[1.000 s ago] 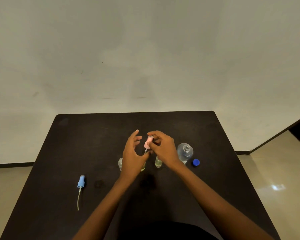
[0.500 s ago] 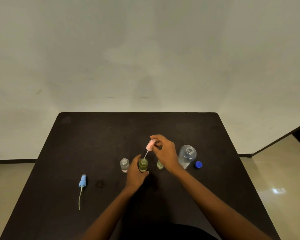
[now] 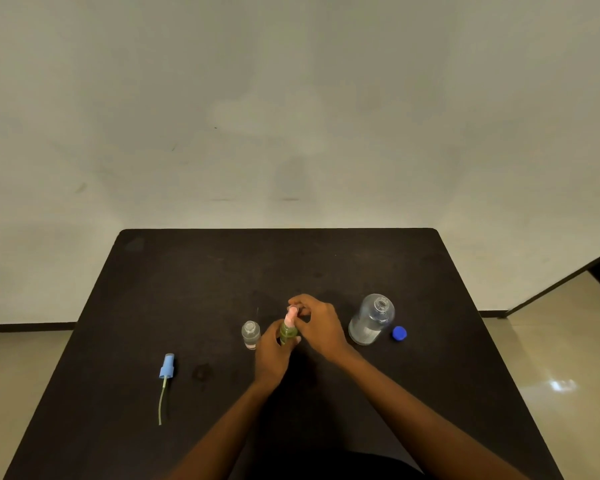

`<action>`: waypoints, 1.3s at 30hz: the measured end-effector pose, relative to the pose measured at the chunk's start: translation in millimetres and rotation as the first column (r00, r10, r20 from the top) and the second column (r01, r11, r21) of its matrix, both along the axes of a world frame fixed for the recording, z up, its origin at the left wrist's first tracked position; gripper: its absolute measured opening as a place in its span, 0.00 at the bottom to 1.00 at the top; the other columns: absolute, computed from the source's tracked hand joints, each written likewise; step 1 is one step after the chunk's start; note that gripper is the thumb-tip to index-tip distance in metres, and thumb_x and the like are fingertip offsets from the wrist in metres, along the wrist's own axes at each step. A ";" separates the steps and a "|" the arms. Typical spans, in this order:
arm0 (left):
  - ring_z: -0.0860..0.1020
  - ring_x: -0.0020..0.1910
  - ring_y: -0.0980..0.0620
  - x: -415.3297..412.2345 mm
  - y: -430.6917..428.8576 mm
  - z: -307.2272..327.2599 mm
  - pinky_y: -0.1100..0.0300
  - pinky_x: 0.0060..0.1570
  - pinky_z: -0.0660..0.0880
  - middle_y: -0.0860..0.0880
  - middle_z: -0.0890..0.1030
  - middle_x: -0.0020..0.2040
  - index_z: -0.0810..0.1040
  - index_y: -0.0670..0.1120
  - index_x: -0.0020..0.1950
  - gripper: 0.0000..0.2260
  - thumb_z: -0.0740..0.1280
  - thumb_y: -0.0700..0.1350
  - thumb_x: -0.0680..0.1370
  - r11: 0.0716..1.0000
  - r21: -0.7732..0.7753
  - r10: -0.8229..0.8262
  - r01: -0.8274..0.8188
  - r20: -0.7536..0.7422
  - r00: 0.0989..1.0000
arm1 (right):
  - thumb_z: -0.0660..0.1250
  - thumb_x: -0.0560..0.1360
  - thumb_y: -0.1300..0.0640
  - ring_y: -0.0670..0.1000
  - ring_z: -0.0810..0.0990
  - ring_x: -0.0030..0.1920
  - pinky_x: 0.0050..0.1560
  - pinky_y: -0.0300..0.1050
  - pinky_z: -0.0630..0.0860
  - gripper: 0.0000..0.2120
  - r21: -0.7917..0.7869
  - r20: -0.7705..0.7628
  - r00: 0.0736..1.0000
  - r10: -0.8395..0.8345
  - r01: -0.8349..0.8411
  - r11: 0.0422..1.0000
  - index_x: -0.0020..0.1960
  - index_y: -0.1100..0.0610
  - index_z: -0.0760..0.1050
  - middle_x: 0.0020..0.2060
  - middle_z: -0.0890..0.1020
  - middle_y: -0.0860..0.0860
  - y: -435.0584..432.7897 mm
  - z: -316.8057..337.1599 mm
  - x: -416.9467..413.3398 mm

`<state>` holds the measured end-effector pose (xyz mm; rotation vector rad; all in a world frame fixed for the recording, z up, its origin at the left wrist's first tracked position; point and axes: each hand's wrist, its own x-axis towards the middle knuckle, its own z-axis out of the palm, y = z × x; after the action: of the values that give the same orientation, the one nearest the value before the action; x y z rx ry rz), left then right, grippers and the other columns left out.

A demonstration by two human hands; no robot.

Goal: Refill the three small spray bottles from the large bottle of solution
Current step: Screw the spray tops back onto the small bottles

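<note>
1. Counter (image 3: 222,265): dark, with all the items grouped in its nearer half.
2. Green spray bottle (image 3: 287,336): stands upright near the centre of the counter. Its long axis is vertical and its neck points up.
3. Pink spray head (image 3: 291,314): sits at the neck of the green spray bottle, in line with the bottle's axis and with its top upward. Whether it is fully seated cannot be told, as the fingers cover the joint.
4. Left hand (image 3: 272,355): fingers are curled round the body of the green spray bottle, gripping it from the near-left side.
5. Right hand (image 3: 321,329): fingertips pinch the pink spray head from the right, with the wrist angled down toward the counter.
6. Clear small bottle (image 3: 250,335): stands upright just left of the left hand, not touching it, with its uncapped mouth facing up.
7. Large bottle (image 3: 373,320): stands upright to the right of the right hand, axis vertical, with its open mouth facing up.
8. Blue cap (image 3: 399,333): lies on the counter just beside the base of the large bottle, on its right.
9. Blue spray head (image 3: 167,366): lies flat, well apart to the left. Its long axis runs roughly far-to-near, with the head toward the far edge and the thin dip tube trailing toward the near edge.
</note>
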<state>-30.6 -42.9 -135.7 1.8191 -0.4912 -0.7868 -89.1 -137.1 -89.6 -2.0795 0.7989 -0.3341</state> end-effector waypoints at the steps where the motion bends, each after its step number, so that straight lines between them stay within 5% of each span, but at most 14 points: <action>1: 0.80 0.49 0.55 -1.0 0.2 5.9 0.65 0.46 0.77 0.51 0.81 0.50 0.76 0.49 0.54 0.10 0.67 0.38 0.75 1.000 -0.030 0.005 -0.005 -0.002 1.000 | 0.67 0.73 0.62 0.47 0.81 0.50 0.52 0.43 0.78 0.13 0.000 0.007 1.000 0.000 0.000 1.000 0.58 0.58 0.76 0.49 0.83 0.52 -0.7 1.5 -0.9; 8: 0.77 0.46 0.69 -1.7 -7.0 59.9 0.77 0.43 0.71 0.60 0.78 0.44 0.78 0.46 0.54 0.12 0.69 0.35 0.73 0.982 -0.186 0.002 0.036 0.199 0.980 | 0.68 0.71 0.69 0.43 0.81 0.46 0.49 0.34 0.76 0.15 0.085 0.203 0.977 -0.068 0.051 0.995 0.54 0.57 0.77 0.47 0.83 0.53 -10.8 43.5 -12.4; 11: 0.77 0.47 0.62 -2.6 -8.9 79.9 0.71 0.46 0.72 0.55 0.78 0.45 0.78 0.48 0.55 0.14 0.72 0.39 0.71 0.983 -0.177 0.000 0.052 0.284 0.959 | 0.68 0.71 0.70 0.45 0.82 0.47 0.50 0.36 0.77 0.16 0.144 0.318 0.945 -0.074 0.029 0.989 0.53 0.55 0.77 0.47 0.83 0.53 -12.4 76.3 -22.5; 14: 0.76 0.49 0.56 -7.2 -10.5 100.6 0.65 0.49 0.73 0.52 0.77 0.48 0.77 0.54 0.54 0.16 0.74 0.43 0.69 0.983 -0.176 -0.006 0.048 0.231 0.973 | 0.68 0.71 0.68 0.48 0.81 0.51 0.53 0.41 0.77 0.15 0.166 0.383 0.921 -0.067 0.002 0.986 0.54 0.53 0.76 0.48 0.83 0.52 -13.3 104.9 -34.5; 19: 0.77 0.48 0.57 -20.3 -10.4 144.6 0.69 0.46 0.74 0.52 0.78 0.50 0.76 0.56 0.52 0.15 0.74 0.44 0.69 0.967 -0.236 -0.057 0.096 0.170 0.984 | 0.66 0.72 0.70 0.49 0.81 0.51 0.51 0.35 0.77 0.17 0.150 0.477 0.879 -0.016 -0.064 0.987 0.60 0.62 0.73 0.51 0.81 0.60 -13.4 146.1 -51.6; 27: 0.77 0.52 0.56 -35.6 -4.5 191.4 0.76 0.46 0.72 0.52 0.80 0.53 0.77 0.51 0.57 0.17 0.73 0.46 0.69 0.943 -0.287 -0.108 0.171 0.223 0.969 | 0.64 0.74 0.67 0.42 0.79 0.52 0.48 0.30 0.74 0.20 0.032 0.529 0.846 0.067 -0.099 0.995 0.57 0.44 0.71 0.51 0.79 0.46 -7.1 191.3 -70.3; 31: 0.77 0.52 0.57 -43.5 -1.2 204.8 0.79 0.45 0.70 0.53 0.80 0.53 0.77 0.48 0.59 0.19 0.73 0.47 0.69 0.934 -0.308 -0.116 0.181 0.218 0.969 | 0.63 0.72 0.58 0.44 0.79 0.55 0.49 0.33 0.75 0.17 0.157 0.597 0.802 0.010 -0.130 0.979 0.60 0.46 0.71 0.51 0.81 0.45 -2.9 202.3 -77.1; 39: 0.79 0.50 0.56 -54.6 3.2 219.5 0.75 0.45 0.72 0.55 0.81 0.50 0.78 0.51 0.55 0.21 0.72 0.53 0.64 0.922 -0.356 -0.097 0.151 0.165 0.982 | 0.66 0.73 0.61 0.50 0.81 0.54 0.52 0.39 0.77 0.21 0.294 0.609 0.792 -0.043 -0.175 0.940 0.65 0.54 0.69 0.50 0.83 0.52 -1.8 202.5 -88.8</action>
<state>-85.2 -39.7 83.8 1.5097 -0.8007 -0.6013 -177.9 -138.9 112.9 -1.5262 0.3493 -0.7318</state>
